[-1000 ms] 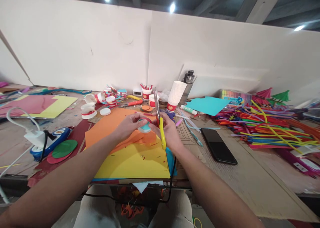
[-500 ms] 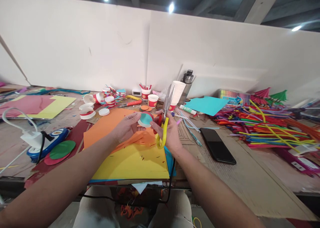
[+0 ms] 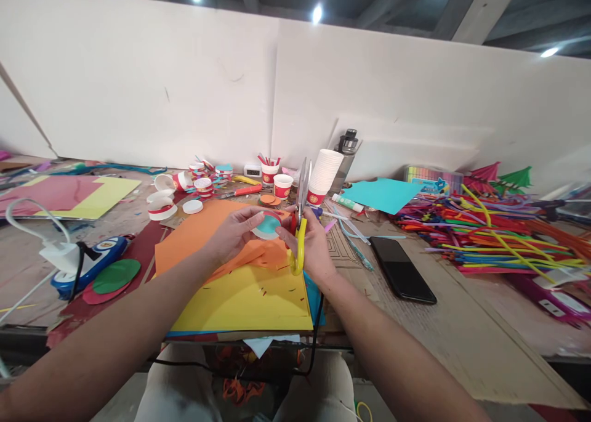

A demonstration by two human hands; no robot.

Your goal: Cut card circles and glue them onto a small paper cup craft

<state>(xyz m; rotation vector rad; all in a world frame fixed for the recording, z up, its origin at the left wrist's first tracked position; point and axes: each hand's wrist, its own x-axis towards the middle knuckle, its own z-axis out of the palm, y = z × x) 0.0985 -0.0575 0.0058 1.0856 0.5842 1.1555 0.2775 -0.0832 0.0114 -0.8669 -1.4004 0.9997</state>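
Handle the teal-topped disc (image 3: 269, 225), probably light and easily dented, by its rim, as pinched now over the orange paper (image 3: 184, 243) between left hand (image 3: 237, 230) and right hand (image 3: 314, 240), with scissors (image 3: 302, 191) also in the latter's grip.

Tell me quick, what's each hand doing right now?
Left hand: closed, pinching the teal-topped white disc.
Right hand: closed, holding the yellow-and-red-handled scissors, thumb at the disc's edge.

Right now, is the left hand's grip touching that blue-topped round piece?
Touching: the head view shows the left hand's grip closed over the left edge of the blue-topped round piece, with no gap.
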